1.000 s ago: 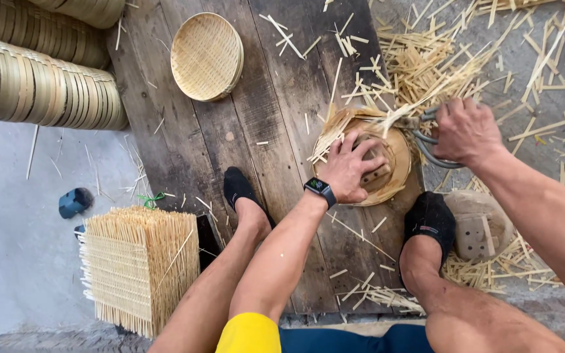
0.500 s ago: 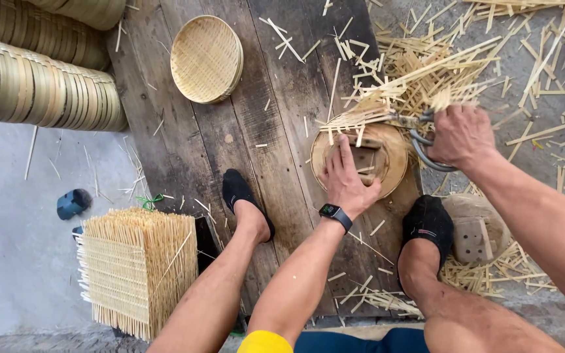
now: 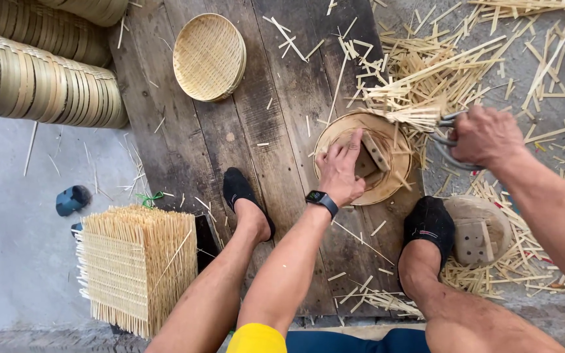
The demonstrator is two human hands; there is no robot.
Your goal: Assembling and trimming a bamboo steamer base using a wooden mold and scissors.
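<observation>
Head-camera view, looking straight down: a seated person works a round bamboo tray (image 3: 367, 160) that lies flat on a dark wooden plank platform (image 3: 256, 124). The left hand (image 3: 340, 168), a smartwatch (image 3: 322, 200) on its wrist, presses down on the tray's middle, fingers (image 3: 354, 140) spread apart and flat, touching a small wooden block (image 3: 375, 151) that rests inside the rim. The right hand (image 3: 485, 137) is closed around the metal handles of a pair of shears (image 3: 449, 131) at the tray's far right edge; the blades are hidden among a fan of bamboo strips (image 3: 420, 98) jutting from the rim, so how far they are parted cannot be told.

Both feet in black socks rest on the planks, the left foot (image 3: 243, 196) just left of the tray, the right foot (image 3: 429, 222) just below it. A second round piece with a pegged wooden block (image 3: 479, 232) sits beside the right foot, on a litter of bamboo offcuts (image 3: 524, 59) that covers the ground to the right.

A finished woven tray (image 3: 209, 57) lies near the platform's far end, well apart from the hands. Rows of stacked bamboo hoops (image 3: 40, 78) fill the upper left corner. A square pile of woven bamboo mats (image 3: 135, 265) stands beside the left leg, on grey concrete floor (image 3: 14, 261).
</observation>
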